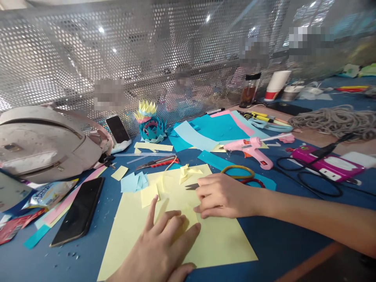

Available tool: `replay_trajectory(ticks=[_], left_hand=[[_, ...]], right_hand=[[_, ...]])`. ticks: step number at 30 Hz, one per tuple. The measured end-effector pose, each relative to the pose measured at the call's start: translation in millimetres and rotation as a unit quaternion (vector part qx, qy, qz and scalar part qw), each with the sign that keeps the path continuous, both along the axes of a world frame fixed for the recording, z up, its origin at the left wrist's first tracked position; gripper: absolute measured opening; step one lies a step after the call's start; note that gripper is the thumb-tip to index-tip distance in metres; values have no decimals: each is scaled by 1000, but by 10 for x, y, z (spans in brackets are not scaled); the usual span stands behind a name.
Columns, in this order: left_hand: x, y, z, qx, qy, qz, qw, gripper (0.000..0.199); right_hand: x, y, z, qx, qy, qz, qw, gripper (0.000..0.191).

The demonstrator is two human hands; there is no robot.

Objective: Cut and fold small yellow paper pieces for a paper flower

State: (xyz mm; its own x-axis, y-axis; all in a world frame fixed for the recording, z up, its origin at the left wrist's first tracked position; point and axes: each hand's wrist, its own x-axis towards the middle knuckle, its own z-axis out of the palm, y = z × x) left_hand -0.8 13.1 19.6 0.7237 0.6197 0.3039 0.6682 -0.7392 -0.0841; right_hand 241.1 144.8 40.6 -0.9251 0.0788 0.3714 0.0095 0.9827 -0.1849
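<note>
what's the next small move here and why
Probably slide the scissors aside first: their blade tips stick out close to the fingers of the right hand, which hides their middle, while that hand and the left hand are both low over the large yellow sheet.

We see a large pale-yellow paper sheet (220, 244) lying flat toward the near edge of the tabletop (273, 243); on its middle lies a smaller yellow paper piece (190, 213), largely covered, its outline unclear.
</note>
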Motion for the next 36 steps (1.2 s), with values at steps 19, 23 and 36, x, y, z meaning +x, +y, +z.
replay_trajectory(ticks=[19,23,36], left_hand=[[157,39,-299,137,-187,-5,973,50],[168,54,-287,151,-193,-32,969,43],[84,37,-323,106,-173,-60,977,53]], right_hand=[[-4,-60,-100,-51,42,-47,997,33],[-2,-48,-133,-88,21,-48,995,33],[9,-44,-78,-94,-16,-5,995,17]])
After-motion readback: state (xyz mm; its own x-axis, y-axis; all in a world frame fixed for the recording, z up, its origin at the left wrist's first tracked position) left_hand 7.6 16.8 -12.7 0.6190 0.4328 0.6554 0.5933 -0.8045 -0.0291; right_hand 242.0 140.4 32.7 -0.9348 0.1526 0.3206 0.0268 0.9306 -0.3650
